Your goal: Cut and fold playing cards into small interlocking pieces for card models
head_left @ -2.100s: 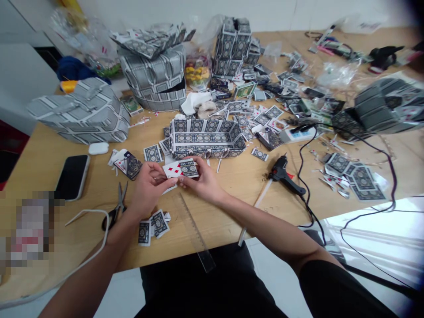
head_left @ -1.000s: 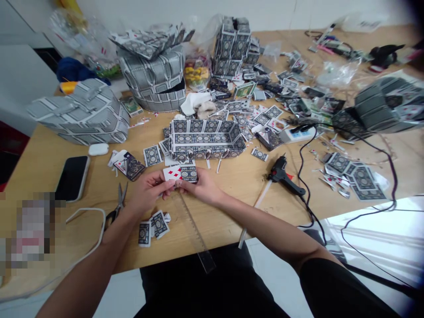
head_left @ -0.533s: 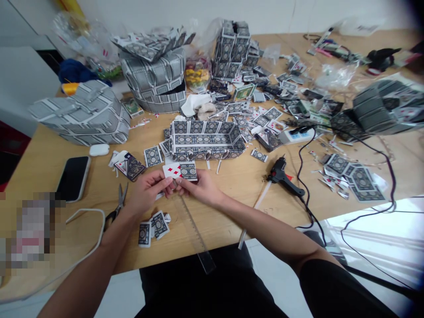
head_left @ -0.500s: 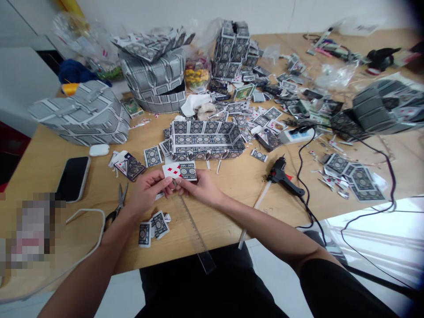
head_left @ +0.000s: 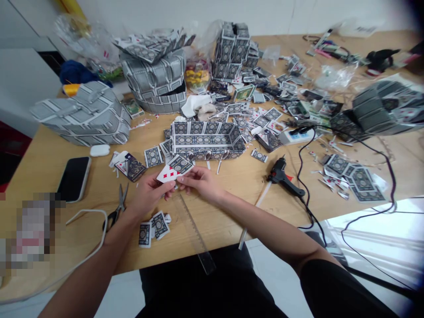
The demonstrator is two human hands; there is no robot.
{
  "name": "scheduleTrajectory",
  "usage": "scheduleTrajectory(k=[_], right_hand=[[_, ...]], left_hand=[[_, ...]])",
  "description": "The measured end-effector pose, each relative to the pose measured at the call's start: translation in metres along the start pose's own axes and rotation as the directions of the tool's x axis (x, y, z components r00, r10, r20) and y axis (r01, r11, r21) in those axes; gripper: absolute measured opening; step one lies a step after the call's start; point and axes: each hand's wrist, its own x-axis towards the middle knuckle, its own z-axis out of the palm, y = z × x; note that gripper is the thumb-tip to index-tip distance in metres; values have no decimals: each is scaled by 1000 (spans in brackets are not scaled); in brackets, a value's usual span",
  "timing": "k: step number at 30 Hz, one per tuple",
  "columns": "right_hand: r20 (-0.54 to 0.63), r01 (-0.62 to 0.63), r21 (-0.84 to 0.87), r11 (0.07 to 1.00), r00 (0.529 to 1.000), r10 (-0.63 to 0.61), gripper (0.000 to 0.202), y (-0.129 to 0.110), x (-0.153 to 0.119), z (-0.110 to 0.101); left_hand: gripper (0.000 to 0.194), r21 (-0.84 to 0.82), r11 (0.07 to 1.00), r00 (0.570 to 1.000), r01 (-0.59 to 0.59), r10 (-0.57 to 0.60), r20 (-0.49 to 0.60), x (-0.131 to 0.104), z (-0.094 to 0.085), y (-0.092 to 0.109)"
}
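Two playing cards (head_left: 180, 164) overlap at an angle between my hands, one showing red diamonds, the other a dark patterned back. My left hand (head_left: 154, 187) pinches the diamond card at its lower left. From the right, my right hand (head_left: 198, 181) grips the cards' lower edge with thumb and fingers. Just beyond them stands an open rectangular tray made of cards (head_left: 205, 141). A clear ruler (head_left: 195, 234) lies below my hands and juts over the table edge. Several loose cards (head_left: 159, 225) lie nearer to me, on the left.
Scissors (head_left: 119, 205), a phone (head_left: 73, 179) and a white cable lie left. A black glue gun (head_left: 281, 176) with its cord is on the right, by a power strip (head_left: 296, 136). Card baskets (head_left: 155, 75) and scattered cards fill the back of the table (head_left: 228, 216).
The cards in my hands have turned from lying side by side to overlapping at a slant, with the patterned card tilted up. My hands have shifted slightly.
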Motion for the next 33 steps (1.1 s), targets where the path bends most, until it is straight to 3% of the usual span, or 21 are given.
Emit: scheduleTrajectory(k=[10,17,20,23,24,26,30,31,33], right_hand=[[-20,-44,15,999,999,44,45,-9,-1,0],[-42,-28,-37,999,999,26,49,-7,-2,-1],[-67,-21,-8,1000,998,21,50,-5,1,-2],[-128,-21,53,998,991,27,50,-5,6,-5],[-149,-22,81,996,988,34,50,-5,7,-6],[-170,-35,111,993,984,54,51,-6,9,-7],[-167,-52,70,996,984,64,48,-9,9,-5],[-160,-68,64,996,984,77,49,-10,9,-4],[-164,-89,49,995,982,96,50,-13,8,-2]], left_hand=[[28,28,1000,1000,-14,14,17,-2,-1,0],[30,151,988,1000,-29,29,3,-2,0,-2],[35,227,972,998,-58,65,-26,-4,-2,-1],[48,326,934,985,-150,168,-27,-16,2,13],[48,428,872,963,-238,270,-15,-24,5,20],[41,530,756,919,-384,369,140,-46,16,36],[13,414,668,759,-618,371,535,-105,41,53],[17,365,646,705,-671,401,585,-119,46,53],[19,320,617,645,-719,420,639,-139,57,49]])
